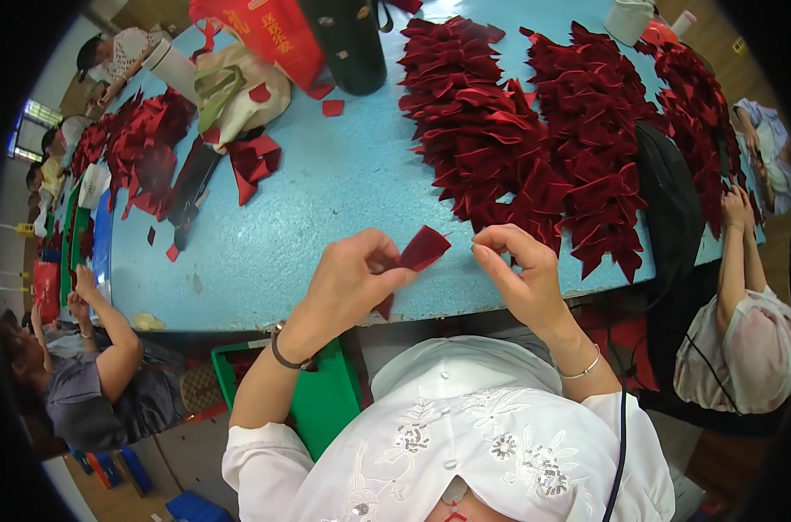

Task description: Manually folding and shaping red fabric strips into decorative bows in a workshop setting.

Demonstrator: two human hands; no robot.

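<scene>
Near the table's front edge, my left hand [354,277] pinches a dark red velvet fabric piece [424,250] between thumb and fingers. The piece is folded, its wide end points right, and a bit of red cloth shows below the hand. A short gap to the right, my right hand [524,274] has thumb and forefinger brought together in a pinch. Whatever those fingertips hold, if anything, is too small to make out. Beyond my right hand lie long rows of dark red velvet bows [482,130], packed close together on the blue table [265,252].
A dark bottle [348,43], a red bag [261,35] and a cream cloth bag [243,91] stand at the back. Loose red pieces [147,157] are heaped at left. A black bag [670,196] lies at right. Below the edge is a green bin [326,391]. Co-workers sit on both sides.
</scene>
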